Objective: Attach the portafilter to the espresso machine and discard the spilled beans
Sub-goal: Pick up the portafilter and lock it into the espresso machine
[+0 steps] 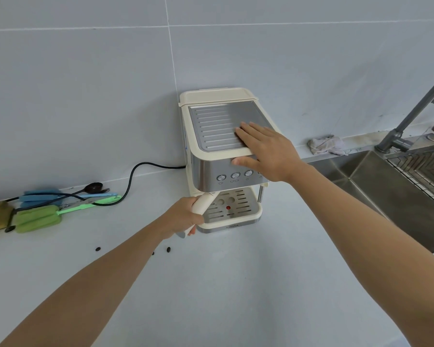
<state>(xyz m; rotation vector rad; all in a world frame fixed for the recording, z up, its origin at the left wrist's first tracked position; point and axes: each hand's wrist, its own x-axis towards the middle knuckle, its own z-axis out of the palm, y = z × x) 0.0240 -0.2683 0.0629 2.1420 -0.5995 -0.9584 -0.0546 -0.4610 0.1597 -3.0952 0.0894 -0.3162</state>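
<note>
A cream and steel espresso machine (211, 136) stands on the white counter against the tiled wall. My left hand (182, 216) is shut on the cream handle of the portafilter (203, 203), whose head is hidden under the machine's front, above the drip tray (236, 211). My right hand (263, 149) lies flat on the machine's top right corner, thumb over the front edge above the buttons. A few dark coffee beans (168, 249) lie on the counter in front of the machine, one more bean (98, 248) further left.
Green and blue bottle brushes (38, 217), a dark spoon and the machine's black cable (130, 181) lie at the left. A steel sink (386, 186) with a faucet (411, 116) is at the right, a crumpled rag (326, 145) behind it.
</note>
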